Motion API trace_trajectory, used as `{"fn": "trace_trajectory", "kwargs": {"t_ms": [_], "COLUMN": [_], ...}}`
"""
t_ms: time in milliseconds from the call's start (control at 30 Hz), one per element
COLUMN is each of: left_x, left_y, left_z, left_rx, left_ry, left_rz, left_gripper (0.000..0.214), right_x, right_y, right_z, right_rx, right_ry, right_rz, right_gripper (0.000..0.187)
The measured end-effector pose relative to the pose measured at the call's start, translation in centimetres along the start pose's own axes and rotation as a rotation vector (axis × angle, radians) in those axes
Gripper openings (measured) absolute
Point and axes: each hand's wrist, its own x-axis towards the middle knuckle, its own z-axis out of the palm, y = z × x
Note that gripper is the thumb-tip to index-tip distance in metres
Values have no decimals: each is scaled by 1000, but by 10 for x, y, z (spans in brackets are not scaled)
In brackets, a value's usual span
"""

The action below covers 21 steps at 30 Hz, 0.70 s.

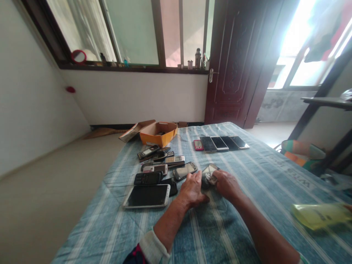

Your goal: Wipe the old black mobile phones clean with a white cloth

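A dark mobile phone (210, 168) with a pale, reflecting screen lies on the striped bedspread between my hands. My left hand (191, 190) grips its left side, thumb spread toward the near end. Pinched in my right hand (227, 185) is a crumpled whitish cloth (211, 179), pressed against the phone's face. Just left of my left fingers lies another phone (184, 171) with a scratched light screen. Further left are a black keypad phone (147, 178) and a large white-framed phone (147, 195). My hands partly cover the phone being held.
Several older phones (174, 160) are heaped below an open orange box (159, 138). At the back right, a row holds a pink phone (198, 145) and several smartphones (219, 143). A yellow translucent packet (320, 215) lies at right. The bedspread (255, 176) ends at the left.
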Motion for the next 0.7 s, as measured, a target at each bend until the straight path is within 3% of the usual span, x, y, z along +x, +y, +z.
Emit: {"fn": "trace_trajectory", "kwargs": {"t_ms": [333,533,700], "left_x": [0,0,1], "left_y": [1,11,15], "left_z": [2,12,17], "left_rx": [22,66,100], "left_ry": [17,117,167], "left_rz": [-6,-55,-70], "left_gripper": [98,68,60], "right_x": [7,13,17], "right_y": [14,23,26], "right_z": [4,9,14], "right_rx": [-6,-7,-6], "right_ry": [71,132,185], "right_rz": [55,153,185], "right_gripper": [29,29,30]}}
